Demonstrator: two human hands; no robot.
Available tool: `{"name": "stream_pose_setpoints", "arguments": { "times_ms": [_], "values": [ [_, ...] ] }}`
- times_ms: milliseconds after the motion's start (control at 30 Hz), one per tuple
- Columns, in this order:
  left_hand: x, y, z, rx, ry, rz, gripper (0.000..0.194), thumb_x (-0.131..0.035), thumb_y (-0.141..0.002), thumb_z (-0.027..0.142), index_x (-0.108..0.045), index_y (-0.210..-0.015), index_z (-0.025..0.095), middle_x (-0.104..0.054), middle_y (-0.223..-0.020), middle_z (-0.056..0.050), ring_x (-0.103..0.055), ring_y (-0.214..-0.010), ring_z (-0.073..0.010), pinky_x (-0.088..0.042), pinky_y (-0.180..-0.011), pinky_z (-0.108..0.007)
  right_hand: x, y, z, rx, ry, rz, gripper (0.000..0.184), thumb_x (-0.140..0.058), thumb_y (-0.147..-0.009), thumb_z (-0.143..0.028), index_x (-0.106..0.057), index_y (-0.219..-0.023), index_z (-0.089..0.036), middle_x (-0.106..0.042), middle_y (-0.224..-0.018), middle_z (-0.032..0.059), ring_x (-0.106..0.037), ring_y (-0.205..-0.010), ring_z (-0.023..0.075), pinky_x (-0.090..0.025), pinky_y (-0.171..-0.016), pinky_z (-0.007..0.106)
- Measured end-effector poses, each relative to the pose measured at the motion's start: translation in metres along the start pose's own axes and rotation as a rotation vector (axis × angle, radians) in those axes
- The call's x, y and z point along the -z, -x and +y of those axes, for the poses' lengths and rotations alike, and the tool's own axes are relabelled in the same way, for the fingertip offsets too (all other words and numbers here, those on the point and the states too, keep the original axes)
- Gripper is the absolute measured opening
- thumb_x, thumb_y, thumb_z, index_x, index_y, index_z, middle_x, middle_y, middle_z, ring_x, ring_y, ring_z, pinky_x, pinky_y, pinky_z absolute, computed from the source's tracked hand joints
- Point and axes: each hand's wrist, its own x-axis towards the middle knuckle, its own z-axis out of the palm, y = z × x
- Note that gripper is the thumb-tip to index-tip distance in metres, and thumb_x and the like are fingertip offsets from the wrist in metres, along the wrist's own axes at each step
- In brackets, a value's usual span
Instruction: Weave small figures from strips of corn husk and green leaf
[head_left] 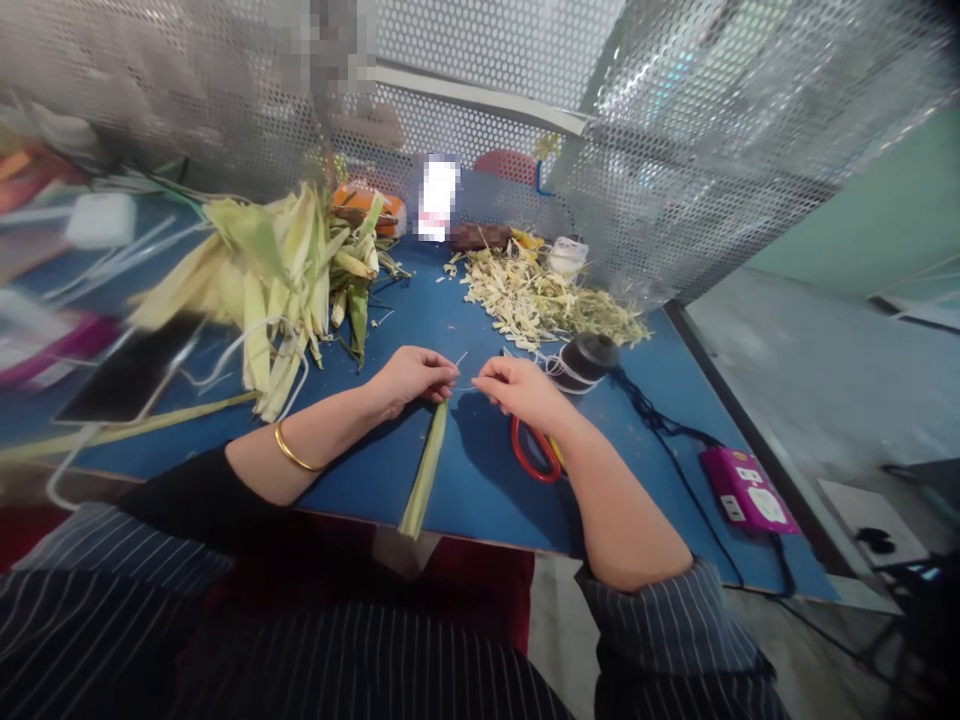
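My left hand (421, 375) is closed over the upper end of a pale green strip of corn husk (424, 480), which hangs down past the table's front edge. A thin white thread (466, 388) runs from the left fingers across to my right hand (517, 388), whose thumb and finger pinch it. Under the right wrist lie scissors with red handles (534, 455), their blades mostly hidden. Just beyond that hand is a black spool (589, 360) with white string wound about it.
Left of my hands is a heap of corn husks (277, 260). Trimmed husk scraps (517, 300) are piled at the back right. A magenta power strip (746, 490) with black cables lies on the blue table (487, 510) at right. A lit phone (437, 198) stands at the back.
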Motion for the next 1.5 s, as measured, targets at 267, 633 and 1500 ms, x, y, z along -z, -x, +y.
{"name": "stream_pose_setpoints", "arguments": {
  "times_ms": [267, 633, 1500],
  "values": [
    [-0.001, 0.003, 0.001, -0.011, -0.063, -0.048, 0.013, -0.067, -0.072, 0.018, -0.068, -0.079, 0.008, -0.063, -0.058, -0.003, -0.058, -0.049, -0.0085, -0.05, -0.052, -0.022, -0.01, -0.009, 0.008, 0.045, -0.5, 0.123, 0.021, -0.065, -0.075, -0.036, -0.058, -0.073, -0.016, -0.056, -0.056, -0.0046, -0.042, -0.04, 0.004, -0.03, -0.042, 0.019],
    [-0.001, 0.003, -0.005, -0.109, -0.243, -0.185, 0.012, -0.059, -0.066, 0.014, -0.07, -0.07, 0.011, -0.06, -0.052, 0.0, -0.058, -0.051, -0.0094, -0.049, -0.055, -0.021, -0.021, -0.01, 0.001, 0.112, -0.493, 0.169, 0.019, -0.065, -0.075, -0.034, -0.06, -0.083, -0.018, -0.067, -0.068, -0.0006, -0.047, -0.042, 0.0062, -0.038, -0.045, 0.022],
    [0.003, 0.007, 0.003, -0.072, -0.146, -0.206, 0.019, -0.067, -0.071, 0.029, -0.071, -0.077, 0.011, -0.066, -0.065, -0.004, -0.058, -0.054, -0.0086, -0.046, -0.054, -0.021, -0.007, -0.008, 0.012, 0.248, 0.108, 0.302, 0.018, -0.063, -0.078, -0.038, -0.069, -0.084, -0.022, -0.061, -0.081, 0.0019, -0.053, -0.062, 0.0125, -0.043, -0.065, 0.029]
  ]
}}
